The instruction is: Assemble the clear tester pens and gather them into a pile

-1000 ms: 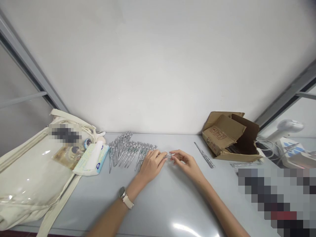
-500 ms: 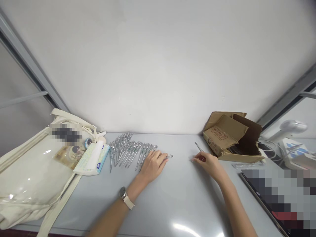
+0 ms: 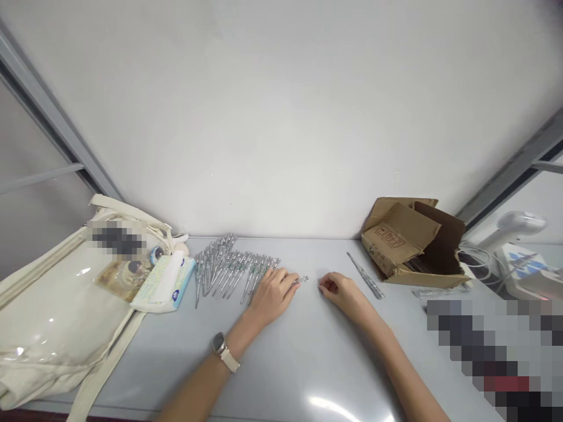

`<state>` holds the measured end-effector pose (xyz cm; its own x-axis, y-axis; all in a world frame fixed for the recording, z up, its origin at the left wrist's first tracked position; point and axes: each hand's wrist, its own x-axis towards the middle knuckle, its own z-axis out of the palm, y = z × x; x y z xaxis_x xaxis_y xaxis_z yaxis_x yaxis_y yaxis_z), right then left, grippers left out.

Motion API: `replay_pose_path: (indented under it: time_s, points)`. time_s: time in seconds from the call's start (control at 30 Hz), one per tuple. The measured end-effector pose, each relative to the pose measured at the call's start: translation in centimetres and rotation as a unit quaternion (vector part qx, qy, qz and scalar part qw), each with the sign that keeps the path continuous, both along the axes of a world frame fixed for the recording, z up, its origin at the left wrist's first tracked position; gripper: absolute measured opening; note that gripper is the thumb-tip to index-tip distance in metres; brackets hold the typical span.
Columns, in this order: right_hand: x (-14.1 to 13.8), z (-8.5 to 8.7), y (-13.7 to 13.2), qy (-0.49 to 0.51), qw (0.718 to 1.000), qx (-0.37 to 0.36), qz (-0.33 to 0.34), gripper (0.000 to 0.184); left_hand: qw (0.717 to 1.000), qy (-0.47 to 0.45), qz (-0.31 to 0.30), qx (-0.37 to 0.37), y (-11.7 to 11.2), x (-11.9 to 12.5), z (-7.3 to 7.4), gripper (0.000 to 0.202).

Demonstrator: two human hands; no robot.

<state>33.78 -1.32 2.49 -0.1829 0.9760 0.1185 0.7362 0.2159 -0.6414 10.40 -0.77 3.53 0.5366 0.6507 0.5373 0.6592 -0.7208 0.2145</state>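
Glossy grey bench (image 3: 308, 357), torn corrugated cardboard box (image 3: 411, 246) back right. Pile of slim clear-handled screwdrivers (image 3: 233, 272) just beside left hand (image 3: 272, 296), fingers pressed together, tips at small clear plastic piece (image 3: 301, 279), pinch unclear. Right hand (image 3: 343, 291) loosely curled, nothing showing in it, near lone screwdriver (image 3: 365, 275).

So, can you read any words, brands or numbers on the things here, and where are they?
Nothing can be read for certain.
Red print on the box: too small to read.
Blue mark on the tissue pack: too small to read.
The bag label: pixelated, unreadable.
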Motion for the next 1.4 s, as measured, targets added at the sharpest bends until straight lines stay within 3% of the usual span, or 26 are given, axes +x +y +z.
replay_pose_path:
  time_s: [0.2, 0.9, 1.07, 1.4]
  points:
    - [-0.7, -0.6, 0.1, 0.026, 0.999, 0.039, 0.023, 0.009, 1.0, 0.004, -0.001, 0.0, 0.0, 0.0, 0.0, 0.02]
    - [-1.6, 0.2, -0.5, 0.089, 0.993, 0.032, 0.069, 0.013, 1.0, 0.013, -0.01, -0.007, -0.1, 0.0, 0.1, 0.022]
    - [-2.4, 0.7, -0.8, 0.127, 0.99, -0.014, 0.055, 0.015, 1.0, 0.005, -0.006, -0.007, 0.0, -0.1, 0.0, 0.023]
    - [-2.2, 0.7, -0.6, 0.15, 0.989, -0.015, 0.01, 0.025, 0.999, 0.039, -0.013, -0.019, 0.0, -0.1, 0.1, 0.022]
